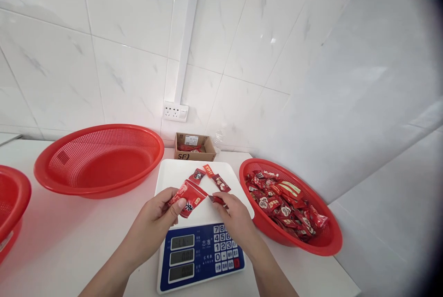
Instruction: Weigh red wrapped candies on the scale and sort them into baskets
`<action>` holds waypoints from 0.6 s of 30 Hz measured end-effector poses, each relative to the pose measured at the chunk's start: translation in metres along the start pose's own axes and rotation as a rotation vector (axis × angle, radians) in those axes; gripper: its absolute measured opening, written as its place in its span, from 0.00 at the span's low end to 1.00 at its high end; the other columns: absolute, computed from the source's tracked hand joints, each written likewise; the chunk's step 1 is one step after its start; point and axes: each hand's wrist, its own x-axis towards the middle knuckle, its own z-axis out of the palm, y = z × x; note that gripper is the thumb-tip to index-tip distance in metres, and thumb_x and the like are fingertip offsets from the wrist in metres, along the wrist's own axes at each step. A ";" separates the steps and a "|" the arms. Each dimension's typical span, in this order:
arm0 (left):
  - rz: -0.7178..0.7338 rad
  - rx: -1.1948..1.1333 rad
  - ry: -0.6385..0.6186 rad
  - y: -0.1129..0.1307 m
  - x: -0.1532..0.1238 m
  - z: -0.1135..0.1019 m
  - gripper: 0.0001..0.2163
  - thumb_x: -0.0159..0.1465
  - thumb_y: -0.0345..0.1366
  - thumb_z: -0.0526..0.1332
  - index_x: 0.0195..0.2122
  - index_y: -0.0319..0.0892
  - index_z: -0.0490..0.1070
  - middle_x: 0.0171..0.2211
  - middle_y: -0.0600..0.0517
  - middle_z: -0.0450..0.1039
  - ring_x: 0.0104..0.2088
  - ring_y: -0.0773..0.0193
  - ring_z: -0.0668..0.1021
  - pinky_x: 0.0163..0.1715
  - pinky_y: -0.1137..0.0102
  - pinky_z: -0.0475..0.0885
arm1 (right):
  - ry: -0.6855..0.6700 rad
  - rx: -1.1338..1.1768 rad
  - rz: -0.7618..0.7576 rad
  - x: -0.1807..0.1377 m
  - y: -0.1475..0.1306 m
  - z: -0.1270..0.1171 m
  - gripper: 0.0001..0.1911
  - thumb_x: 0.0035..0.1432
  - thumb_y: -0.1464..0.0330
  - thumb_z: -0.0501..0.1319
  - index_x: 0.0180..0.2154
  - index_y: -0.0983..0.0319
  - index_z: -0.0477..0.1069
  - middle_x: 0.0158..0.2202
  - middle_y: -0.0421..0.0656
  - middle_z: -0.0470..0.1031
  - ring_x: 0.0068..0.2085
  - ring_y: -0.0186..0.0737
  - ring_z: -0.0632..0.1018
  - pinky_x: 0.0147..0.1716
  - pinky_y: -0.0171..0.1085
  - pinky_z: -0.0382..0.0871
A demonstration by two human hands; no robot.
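My left hand [162, 211] pinches a red snack packet [190, 197] with white and yellow print over the weighing plate of a digital scale [231, 167]. Close to the packet's right edge, my right hand [237, 218] is closed on a small dark red packet [218, 201], largely covered by the fingers. On the plate beyond the hands lie a red packet with a round black-and-white picture [197, 175], a small orange-red packet [208, 171] and a dark red packet [221, 183]. The scale's blue panel [204, 255] faces me.
A red basket [334, 237] full of red packets stands at the right, by the grey-white side panel. To the left is a large red basket [48, 181], with another red basket [17, 186] at the frame edge. Behind the scale, a cardboard box [194, 154] holds red packets.
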 end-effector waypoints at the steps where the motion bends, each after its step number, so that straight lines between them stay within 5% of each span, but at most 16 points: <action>1: -0.003 -0.001 0.009 0.000 0.000 0.000 0.17 0.61 0.50 0.51 0.25 0.43 0.65 0.24 0.55 0.67 0.25 0.67 0.69 0.26 0.73 0.66 | 0.020 0.004 0.008 -0.002 0.001 -0.004 0.15 0.58 0.65 0.52 0.45 0.59 0.70 0.45 0.46 0.74 0.46 0.44 0.73 0.45 0.43 0.66; 10: -0.056 -0.193 -0.005 -0.010 0.004 0.001 0.13 0.63 0.48 0.52 0.37 0.43 0.65 0.23 0.55 0.69 0.26 0.65 0.72 0.29 0.70 0.68 | 0.405 -0.341 0.217 -0.012 0.068 -0.098 0.20 0.57 0.61 0.51 0.48 0.61 0.70 0.49 0.50 0.72 0.51 0.52 0.70 0.48 0.51 0.64; 13: -0.073 -0.235 -0.036 -0.011 0.005 0.003 0.15 0.63 0.47 0.52 0.46 0.43 0.62 0.24 0.55 0.69 0.27 0.65 0.72 0.29 0.70 0.68 | 0.521 -0.370 0.200 -0.017 0.074 -0.105 0.21 0.54 0.62 0.54 0.49 0.63 0.69 0.54 0.51 0.67 0.57 0.54 0.63 0.55 0.54 0.56; 15: -0.077 -0.225 -0.061 -0.011 0.004 0.006 0.18 0.63 0.46 0.51 0.51 0.44 0.59 0.23 0.56 0.68 0.26 0.65 0.72 0.28 0.71 0.68 | 0.460 -0.170 0.145 -0.023 0.058 -0.090 0.22 0.55 0.61 0.55 0.50 0.61 0.67 0.55 0.50 0.67 0.57 0.51 0.64 0.56 0.52 0.56; 18: -0.077 -0.180 -0.120 -0.009 0.002 0.015 0.19 0.63 0.45 0.51 0.53 0.45 0.57 0.27 0.55 0.70 0.26 0.66 0.71 0.28 0.72 0.68 | 0.097 0.345 0.091 -0.031 0.012 -0.051 0.24 0.57 0.59 0.55 0.55 0.57 0.61 0.51 0.49 0.70 0.50 0.45 0.72 0.50 0.48 0.65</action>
